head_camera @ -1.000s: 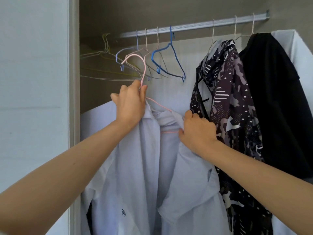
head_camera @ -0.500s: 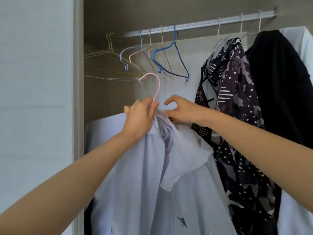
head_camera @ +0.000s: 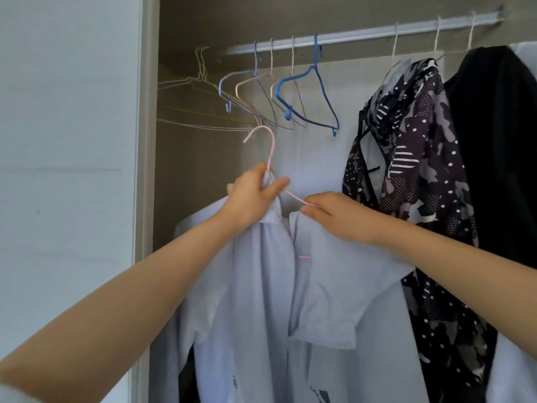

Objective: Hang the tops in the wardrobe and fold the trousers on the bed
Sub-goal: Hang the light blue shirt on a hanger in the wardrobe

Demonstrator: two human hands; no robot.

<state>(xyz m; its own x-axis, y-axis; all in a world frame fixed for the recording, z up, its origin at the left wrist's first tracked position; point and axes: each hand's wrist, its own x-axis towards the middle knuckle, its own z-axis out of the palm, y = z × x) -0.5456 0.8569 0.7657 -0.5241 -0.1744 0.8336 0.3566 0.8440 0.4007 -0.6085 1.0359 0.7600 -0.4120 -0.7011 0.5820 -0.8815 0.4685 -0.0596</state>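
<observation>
A pale lavender shirt [head_camera: 261,286] hangs from a pink wire hanger [head_camera: 268,146] held in front of the open wardrobe. My left hand [head_camera: 252,199] grips the hanger's neck together with the shirt's collar. My right hand [head_camera: 334,216] pinches the shirt's right shoulder over the hanger's pink arm. The hanger's hook is free in the air, well below the silver rail [head_camera: 363,32]. The shirt's lower part runs out of view at the bottom.
Several empty wire hangers, one bright blue [head_camera: 313,94], hang at the rail's left part. A dark patterned top [head_camera: 412,170] and a black garment [head_camera: 499,141] hang to the right. The wardrobe's pale frame [head_camera: 145,141] stands at left.
My right hand has moved from the collar near the hanger's neck out and down to the shirt's right shoulder, pulling fabric over the hanger's arm. My left hand keeps its grip.
</observation>
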